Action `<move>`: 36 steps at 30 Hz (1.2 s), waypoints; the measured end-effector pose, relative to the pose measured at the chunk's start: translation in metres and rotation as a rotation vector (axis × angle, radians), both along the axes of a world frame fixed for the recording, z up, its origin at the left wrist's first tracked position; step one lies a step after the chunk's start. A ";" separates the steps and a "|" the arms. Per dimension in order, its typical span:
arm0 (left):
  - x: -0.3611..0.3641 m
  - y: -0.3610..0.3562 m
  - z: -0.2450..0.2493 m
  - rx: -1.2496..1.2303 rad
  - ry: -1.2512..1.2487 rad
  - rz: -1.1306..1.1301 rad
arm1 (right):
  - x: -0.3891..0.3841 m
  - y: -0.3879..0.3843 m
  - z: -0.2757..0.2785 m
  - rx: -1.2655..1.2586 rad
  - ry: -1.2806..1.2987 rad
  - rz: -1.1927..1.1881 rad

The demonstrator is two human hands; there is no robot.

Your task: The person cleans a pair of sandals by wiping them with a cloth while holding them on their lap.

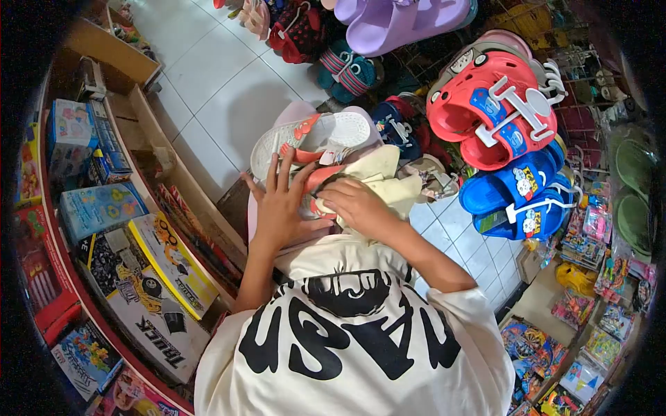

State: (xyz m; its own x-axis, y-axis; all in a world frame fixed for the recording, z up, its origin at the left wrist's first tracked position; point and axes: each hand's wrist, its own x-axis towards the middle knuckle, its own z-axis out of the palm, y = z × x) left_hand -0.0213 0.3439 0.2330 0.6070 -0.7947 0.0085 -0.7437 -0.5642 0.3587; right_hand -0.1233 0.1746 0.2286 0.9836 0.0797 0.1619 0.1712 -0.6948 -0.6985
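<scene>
View from above of a person in a white shirt [354,347] printed with large black letters, both arms raised in front of the chest. The left hand [281,204] lies open, fingers spread wide and pointing away from the body, flat against the underside of a white sandal [336,130] with coral straps; it supports the sandal rather than clasping it. The right hand [355,204] is curled closed, knuckles uppermost, bunching a cream cloth [390,179] that spreads out beyond the fingers and presses against the sandal at the strap. The two hands touch at the thumbs. The sandal is held at chest height between the hands, its perforated sole tilted up and away from the wearer, above a pale pink surface of which only the edges show. To the right hang pairs of footwear on white hangers: red clogs [485,104] above, blue clogs [517,197] just below them, and purple slippers [399,21] at the top edge. Small packets of toys [596,326] fill the lower right corner. To the left, a wooden shelf [177,180] runs along a white tiled floor [229,90] and carries boxed toys, among them a yellow truck box [170,258] and a light blue box [100,206].
</scene>
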 end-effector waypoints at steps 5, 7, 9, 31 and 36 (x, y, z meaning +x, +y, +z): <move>-0.006 -0.004 0.001 -0.075 0.046 0.003 | -0.022 -0.038 0.028 -0.118 0.107 0.144; -0.005 -0.004 0.003 -0.093 0.066 0.006 | -0.018 -0.041 0.045 -0.139 0.084 0.048; 0.000 -0.002 0.004 -0.097 0.089 0.003 | -0.010 -0.029 0.046 -0.093 -0.048 -0.101; -0.005 -0.007 -0.016 -0.116 0.008 0.082 | 0.004 -0.013 0.033 0.221 -0.027 -0.159; -0.009 -0.008 -0.024 -0.071 -0.124 0.085 | -0.007 -0.004 0.010 -0.102 0.040 -0.014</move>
State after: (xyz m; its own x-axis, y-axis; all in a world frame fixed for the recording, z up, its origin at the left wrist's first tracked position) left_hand -0.0304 0.3358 0.2087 0.6626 -0.7354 0.1419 -0.7354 -0.6031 0.3088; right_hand -0.1301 0.1707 0.2385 0.9902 0.0802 0.1146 0.1349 -0.7647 -0.6301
